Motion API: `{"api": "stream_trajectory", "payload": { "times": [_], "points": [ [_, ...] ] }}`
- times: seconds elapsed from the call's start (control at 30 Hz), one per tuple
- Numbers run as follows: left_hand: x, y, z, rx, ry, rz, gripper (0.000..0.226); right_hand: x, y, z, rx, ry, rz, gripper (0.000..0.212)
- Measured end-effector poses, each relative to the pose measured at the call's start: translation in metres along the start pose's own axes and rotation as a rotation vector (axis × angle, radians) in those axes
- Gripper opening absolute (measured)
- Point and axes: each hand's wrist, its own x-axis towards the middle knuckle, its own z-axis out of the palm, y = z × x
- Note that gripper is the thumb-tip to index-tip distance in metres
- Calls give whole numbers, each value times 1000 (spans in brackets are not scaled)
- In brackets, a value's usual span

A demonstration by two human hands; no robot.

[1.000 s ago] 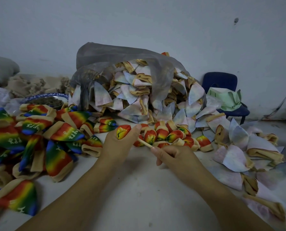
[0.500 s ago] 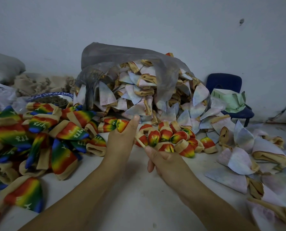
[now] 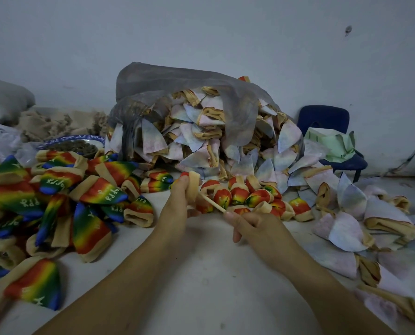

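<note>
Stick to pouch, just in front of the grey bag

The left hand (image 3: pixel 177 206) curls round a beige-cuffed rainbow pouch (image 3: pixel 193 186), held up before the mouth of the grey bag (image 3: pixel 167 81). The right hand (image 3: pixel 257 229) pinches a thin wooden stick (image 3: pixel 211 203) between thumb and fingers, its far tip at the pouch's cuff — whether it is inside cannot be told. Left of the bag lies a rainbow heap (image 3: pixel 100 192) printed in white, upside down — "APPY", "PPY". Right of the bag, pale pieces (image 3: pixel 346 226) spill over the table (image 3: pixel 201 274).
</note>
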Motion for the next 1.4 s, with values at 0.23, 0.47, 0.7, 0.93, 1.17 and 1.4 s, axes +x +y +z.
{"api": "stream_trajectory", "payload": {
  "times": [0.23,0.47,0.7,0.93,1.17,1.4],
  "points": [
    [-1,-2,-5,-287,-61,-15,35,-1,1,-4,-66,-48,-58,54],
    [4,-4,-14,-396,-166,149,42,0,2,-3,-111,-110,-115,50],
    [-2,0,-7,-207,33,54,50,-6,-3,5,-31,-126,-102,50],
    [-7,4,2,-296,64,-4,58,-16,-17,24,40,-131,-44,52],
    [-2,1,5,-188,195,-27,60,-21,-23,42,82,-52,52,54],
    [-3,-6,5,-120,255,-71,44,-9,-16,29,-74,-29,-64,55]
  ]
}}
